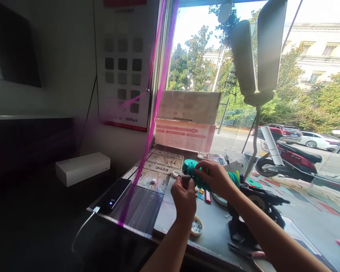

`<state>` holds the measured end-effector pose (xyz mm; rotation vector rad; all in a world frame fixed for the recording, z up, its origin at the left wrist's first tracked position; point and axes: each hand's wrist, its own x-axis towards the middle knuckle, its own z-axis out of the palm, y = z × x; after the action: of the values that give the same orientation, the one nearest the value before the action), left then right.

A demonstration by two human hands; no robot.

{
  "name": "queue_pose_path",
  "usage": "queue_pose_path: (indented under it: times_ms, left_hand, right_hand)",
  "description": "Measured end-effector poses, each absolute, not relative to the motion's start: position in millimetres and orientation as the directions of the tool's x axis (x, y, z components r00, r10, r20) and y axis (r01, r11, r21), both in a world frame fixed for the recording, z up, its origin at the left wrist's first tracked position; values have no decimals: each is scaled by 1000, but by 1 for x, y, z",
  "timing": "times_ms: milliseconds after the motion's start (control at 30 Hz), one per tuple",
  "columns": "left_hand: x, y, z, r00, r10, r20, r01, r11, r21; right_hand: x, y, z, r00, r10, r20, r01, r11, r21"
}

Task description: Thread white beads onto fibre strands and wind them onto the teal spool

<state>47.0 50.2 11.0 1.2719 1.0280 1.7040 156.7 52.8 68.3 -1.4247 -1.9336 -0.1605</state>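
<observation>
Big window (314, 105) fills my right side, bright daylight in; trees (195, 56), a pale building (320, 45), parked cars (311, 139) and a red scooter (289, 158) outside. Left wall (59, 56) is dim, I see a swatch poster (124, 68) and a dark screen (14, 41) on it. White box (82, 168) sits on a dark ledge (31, 196) off the worktop's (170, 211) left edge.

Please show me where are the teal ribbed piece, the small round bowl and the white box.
teal ribbed piece (190, 166): head view, on its round left end.
small round bowl (201, 229): head view, on its right rim.
white box (86, 173): head view, on its long front side.
</observation>
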Motion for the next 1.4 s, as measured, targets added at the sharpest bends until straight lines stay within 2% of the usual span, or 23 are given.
queue_pose_path:
  times_ms: [133, 300, 433, 567, 633, 700, 767, 867, 967, 1167, 1400]
  left_hand:
    - [47, 49, 13, -224, 904, 365, -101, -394, 914]
    - [50, 51, 11, -226, 900, 372, -121, -405, 906]
    - [46, 52, 4, -175, 911, 373, -215, -405, 889]
    - [20, 51, 1, -137, 931, 339, -288, -365, 885]
    - [1, 47, 3, -153, 929, 338, -268, -368, 890]
    - [-16, 38, 7, -98, 951, 293, -291, -309, 906]
    - [-29, 26, 10, 78, 977, 196, -350, -157, 924]
    - [-38, 9, 12, 354, 931, 86, -405, 70, 911]
    - [-37, 0, 9, 475, 878, 64, -413, 159, 897]
    - [-27, -1, -3, 532, 846, 34, -358, 189, 914]
    - [-20, 0, -11, 468, 883, 30, -401, 182, 898]
  right_hand:
    - [156, 51, 71, -140, 807, 573, 878, 369, -305]
    - [150, 50, 73, -73, 828, 556, 917, 275, -289]
    - [146, 51, 75, -24, 849, 527, 945, 191, -265]
    - [144, 43, 82, -98, 848, 521, 945, 243, -217]
    - [141, 32, 85, -119, 838, 533, 915, 301, -268]
    - [135, 17, 83, -123, 814, 568, 866, 368, -339]
    - [126, 0, 77, -136, 792, 595, 798, 443, -407]
    - [113, -17, 62, -149, 827, 542, 705, 473, -529]
    - [105, -21, 47, -132, 875, 466, 636, 435, -637]
    - [101, -13, 34, -117, 910, 397, 499, 400, -769]
    - [91, -15, 29, -71, 912, 405, 572, 369, -732]
